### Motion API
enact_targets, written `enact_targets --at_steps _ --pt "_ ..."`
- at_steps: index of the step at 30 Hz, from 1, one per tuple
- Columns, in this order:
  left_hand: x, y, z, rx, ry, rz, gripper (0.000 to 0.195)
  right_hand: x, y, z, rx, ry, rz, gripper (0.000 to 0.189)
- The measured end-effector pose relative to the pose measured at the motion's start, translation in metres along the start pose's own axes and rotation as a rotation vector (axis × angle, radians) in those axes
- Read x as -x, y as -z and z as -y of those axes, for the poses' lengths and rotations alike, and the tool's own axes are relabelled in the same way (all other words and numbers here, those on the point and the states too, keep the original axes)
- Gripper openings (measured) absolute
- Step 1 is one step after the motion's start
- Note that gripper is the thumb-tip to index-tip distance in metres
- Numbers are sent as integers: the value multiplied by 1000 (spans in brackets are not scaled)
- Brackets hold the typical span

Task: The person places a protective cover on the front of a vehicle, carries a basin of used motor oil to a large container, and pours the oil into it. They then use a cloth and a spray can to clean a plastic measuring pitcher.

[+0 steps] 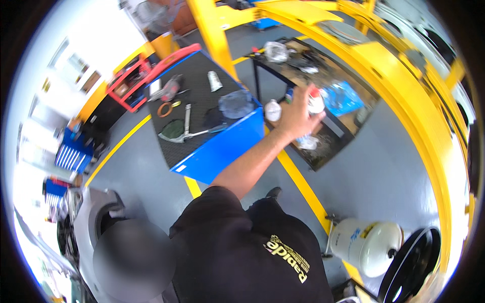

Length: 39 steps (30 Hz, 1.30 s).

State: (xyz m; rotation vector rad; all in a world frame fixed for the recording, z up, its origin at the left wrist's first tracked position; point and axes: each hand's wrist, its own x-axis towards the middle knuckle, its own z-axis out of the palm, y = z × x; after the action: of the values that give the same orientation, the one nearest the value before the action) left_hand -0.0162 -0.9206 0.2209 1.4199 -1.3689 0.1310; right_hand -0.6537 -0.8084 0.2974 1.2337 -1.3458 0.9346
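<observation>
My left hand [302, 113] reaches forward, its fingers closed around a white bottle [315, 103] with a red cap. It is above a dark-framed workbench or cart [333, 149]. Just left of the hand stands another white bottle [273, 110]. A crumpled blue plastic sheet or bag [343, 98] lies right of the held bottle. Clear plastic [276, 52] and black items lie farther back. At the lower right rim, a blurred skin-coloured shape [432, 286] shows beside a black round pan; I cannot tell whether it is my right hand.
A blue cart [233, 138] with a black mat holds a white tube [214, 81], a copper-coloured ring [164, 110] and metal tools. Yellow lift parts [409, 98] arch along the right. A white tank [363, 242] and black pan [411, 265] stand lower right; a grey car part [87, 223] is left.
</observation>
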Motion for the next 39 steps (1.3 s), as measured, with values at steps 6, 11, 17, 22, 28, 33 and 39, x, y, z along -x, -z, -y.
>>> enact_targets --at_steps 6,11,17,22,28,33,39 --pt "-53 174 57 -470 -83 -474 82 10 -26 89 -300 -138 59 61" --pt "-33 306 131 -692 44 -428 88 3 -30 138 -478 -182 155 62" --pt "-23 348 199 -613 220 -497 87 5 -7 189 -725 -368 267 64" --pt "-25 332 232 -573 161 -277 87 8 19 219 -994 -595 337 66" --pt "-37 339 219 -559 375 28 97 0 48 228 -1276 -809 368 68" --pt "-24 378 182 -735 335 44 100 -6 84 205 -1538 -968 399 69" --pt "197 463 133 -569 134 154 66 22 143 269 -1926 -916 460 69"
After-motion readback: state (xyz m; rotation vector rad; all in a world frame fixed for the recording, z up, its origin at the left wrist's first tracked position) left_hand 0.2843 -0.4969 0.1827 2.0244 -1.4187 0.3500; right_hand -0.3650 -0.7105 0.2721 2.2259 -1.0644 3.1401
